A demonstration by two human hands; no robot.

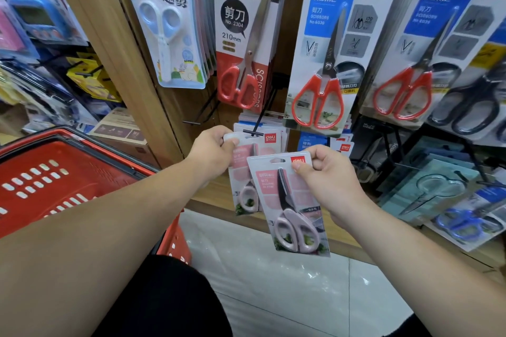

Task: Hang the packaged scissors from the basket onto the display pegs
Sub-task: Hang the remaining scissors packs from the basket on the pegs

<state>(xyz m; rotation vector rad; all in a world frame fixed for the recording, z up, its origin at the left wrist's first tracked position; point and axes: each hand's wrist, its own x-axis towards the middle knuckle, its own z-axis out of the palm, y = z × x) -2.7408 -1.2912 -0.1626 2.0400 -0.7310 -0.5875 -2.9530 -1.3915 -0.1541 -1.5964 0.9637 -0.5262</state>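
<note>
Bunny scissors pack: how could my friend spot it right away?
Find the wooden upright above the red basket. The bunny scissors pack hangs leftmost on the top row. Only its scissors are pale blue and white with cartoon rabbits; the next packs hold red-handled scissors.

The basket [82, 161] lies at nine o'clock from both hands, behind the left forearm. The left hand [212, 150] pinches the hanging pack [240, 174] at a peg [253, 133] tip. At its four o'clock, the right hand [325, 180] holds the second pack [290, 208] before the first, with the upper packs [246, 35] at twelve o'clock.
</note>
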